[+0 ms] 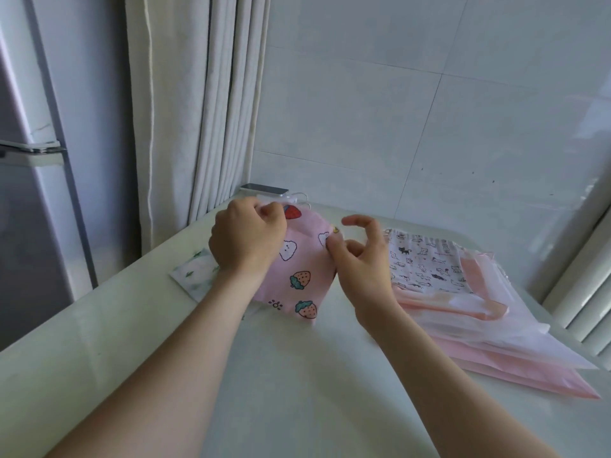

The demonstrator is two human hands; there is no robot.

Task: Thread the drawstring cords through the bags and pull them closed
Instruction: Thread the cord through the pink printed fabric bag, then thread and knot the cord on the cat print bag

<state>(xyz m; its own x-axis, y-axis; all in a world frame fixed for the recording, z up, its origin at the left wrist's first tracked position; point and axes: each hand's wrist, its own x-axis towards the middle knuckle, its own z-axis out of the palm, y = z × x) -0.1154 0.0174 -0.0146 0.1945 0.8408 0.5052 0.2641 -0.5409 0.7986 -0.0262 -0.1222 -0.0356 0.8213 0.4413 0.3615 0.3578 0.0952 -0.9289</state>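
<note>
A pink fabric bag (pixel 302 269) printed with strawberries and white ghosts is lifted above the white table (pixel 281 375). My left hand (pixel 246 239) grips its upper left edge with curled fingers. My right hand (pixel 358 256) pinches the bag's upper right edge between thumb and forefinger, the other fingers spread. A white bag with a cat print (pixel 426 266) lies to the right, its top gathered. No cord shows clearly on the pink bag.
Pink and clear plastic sleeves (pixel 489 332) are stacked under the cat bag at the right. A green-patterned cloth (pixel 195 274) lies left of the pink bag. A phone (pixel 264 189) and white cable sit at the back. Curtain and fridge stand left, window frame right.
</note>
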